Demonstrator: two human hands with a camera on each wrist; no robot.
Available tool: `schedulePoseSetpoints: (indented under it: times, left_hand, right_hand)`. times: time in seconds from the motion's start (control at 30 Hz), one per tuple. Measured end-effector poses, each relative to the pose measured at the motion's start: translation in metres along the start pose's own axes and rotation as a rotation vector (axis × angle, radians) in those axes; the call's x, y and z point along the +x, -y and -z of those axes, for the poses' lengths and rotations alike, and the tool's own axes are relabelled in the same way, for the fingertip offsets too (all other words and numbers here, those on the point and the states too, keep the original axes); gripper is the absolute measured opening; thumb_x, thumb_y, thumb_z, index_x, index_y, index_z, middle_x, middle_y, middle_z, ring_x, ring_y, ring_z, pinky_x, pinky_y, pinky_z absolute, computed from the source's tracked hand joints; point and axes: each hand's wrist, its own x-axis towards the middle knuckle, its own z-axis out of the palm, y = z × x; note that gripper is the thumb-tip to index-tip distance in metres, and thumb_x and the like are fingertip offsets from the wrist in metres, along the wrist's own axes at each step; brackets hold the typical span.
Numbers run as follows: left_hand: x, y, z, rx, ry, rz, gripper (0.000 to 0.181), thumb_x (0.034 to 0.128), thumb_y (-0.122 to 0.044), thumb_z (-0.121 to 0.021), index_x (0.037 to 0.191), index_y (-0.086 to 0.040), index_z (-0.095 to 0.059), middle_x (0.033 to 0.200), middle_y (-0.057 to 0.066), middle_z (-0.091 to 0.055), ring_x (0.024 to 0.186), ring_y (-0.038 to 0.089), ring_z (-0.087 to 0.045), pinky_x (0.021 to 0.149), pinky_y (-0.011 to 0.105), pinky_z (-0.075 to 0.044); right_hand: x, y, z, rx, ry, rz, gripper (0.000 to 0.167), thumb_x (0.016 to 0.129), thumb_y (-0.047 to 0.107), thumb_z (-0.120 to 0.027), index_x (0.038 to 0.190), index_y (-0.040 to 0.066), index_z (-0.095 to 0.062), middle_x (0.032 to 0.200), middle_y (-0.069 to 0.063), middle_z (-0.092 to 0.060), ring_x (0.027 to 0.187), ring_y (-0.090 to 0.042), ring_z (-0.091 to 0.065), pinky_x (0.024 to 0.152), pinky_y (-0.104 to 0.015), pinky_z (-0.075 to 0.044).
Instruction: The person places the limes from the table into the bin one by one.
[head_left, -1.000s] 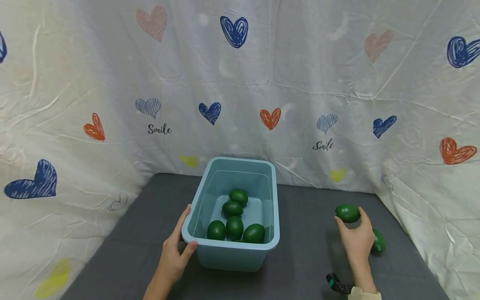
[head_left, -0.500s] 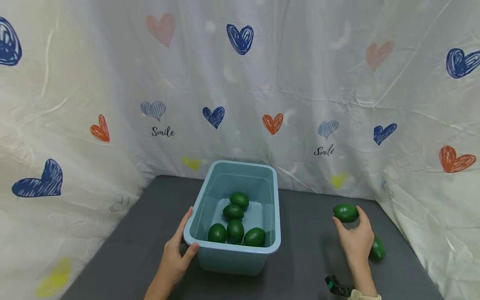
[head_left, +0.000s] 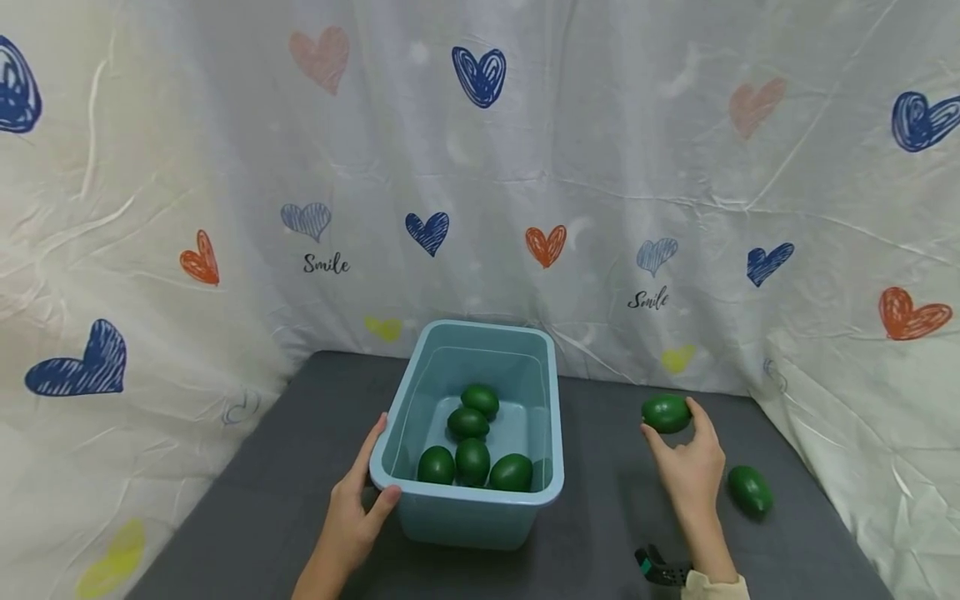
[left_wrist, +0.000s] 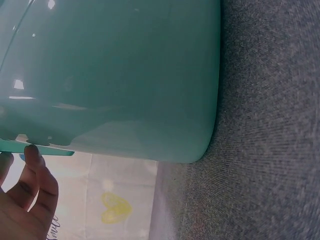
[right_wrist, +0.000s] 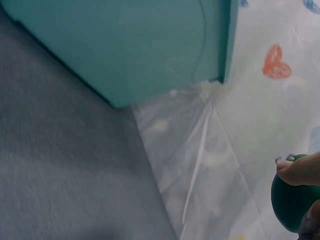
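My left hand [head_left: 347, 512] grips the near left corner of a light blue plastic bin [head_left: 468, 521], thumb at the front and fingers along the side. In the left wrist view the bin's wall [left_wrist: 120, 75] fills much of the picture, with fingertips at its rim. Several dark green, smooth avocados [head_left: 512, 472] lie inside the bin. To the right, my right hand [head_left: 692, 475] pinches another avocado [head_left: 666, 413] between thumb and fingers, above the table. This held avocado [right_wrist: 295, 200] shows a small stem end in the right wrist view. One more avocado [head_left: 750, 490] lies on the table, right of that hand.
A dark grey cloth covers the table [head_left: 600, 517]. Behind and on both sides hangs a white curtain [head_left: 480, 150] printed with hearts. A black band [head_left: 662, 568] is at my right wrist, by a cream sleeve [head_left: 714, 587].
My right hand has moved left toward the bin with the avocado, uncovering more of the one on the table. My left hand stays on the bin. The head view has shifted slightly.
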Motion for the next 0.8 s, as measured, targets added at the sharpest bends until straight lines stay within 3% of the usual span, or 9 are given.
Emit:
schedulePoseSetpoints:
  times: [0.23, 0.4, 0.8]
  left_hand:
    - [0.0, -0.002, 0.001, -0.022, -0.01, -0.027, 0.083, 0.0988, -0.008, -0.066, 0.17, -0.025, -0.028, 0.17, 0.003, -0.038, 0.138, -0.002, -0.049, 0.098, 0.011, -0.044]
    - [0.001, -0.004, 0.0, -0.027, -0.019, -0.021, 0.083, 0.0988, -0.009, -0.066, 0.17, -0.028, -0.028, 0.17, -0.001, -0.038, 0.136, -0.002, -0.05, 0.097, 0.011, -0.045]
    - [0.0, -0.003, 0.001, -0.032, -0.013, -0.015, 0.082, 0.0991, -0.01, -0.067, 0.17, -0.028, -0.028, 0.171, 0.0, -0.037, 0.142, -0.004, -0.044, 0.102, 0.008, -0.04]
  right_hand:
    - [-0.006, 0.019, -0.014, 0.022, 0.019, 0.041, 0.075, 0.085, 0.014, -0.091, 0.149, -0.003, -0.056, 0.142, -0.031, -0.061, 0.051, -0.005, -0.05, 0.06, -0.035, -0.047]
    - [-0.009, 0.032, -0.02, 0.047, 0.028, 0.072, 0.076, 0.083, 0.012, -0.092, 0.148, -0.005, -0.056, 0.141, -0.032, -0.061, 0.043, -0.008, -0.045, 0.057, -0.033, -0.045]
    - [-0.016, 0.062, -0.033, 0.088, 0.04, 0.148, 0.079, 0.079, 0.011, -0.095, 0.147, -0.004, -0.058, 0.146, -0.027, -0.06, 0.038, 0.003, -0.035, 0.05, -0.027, -0.04]
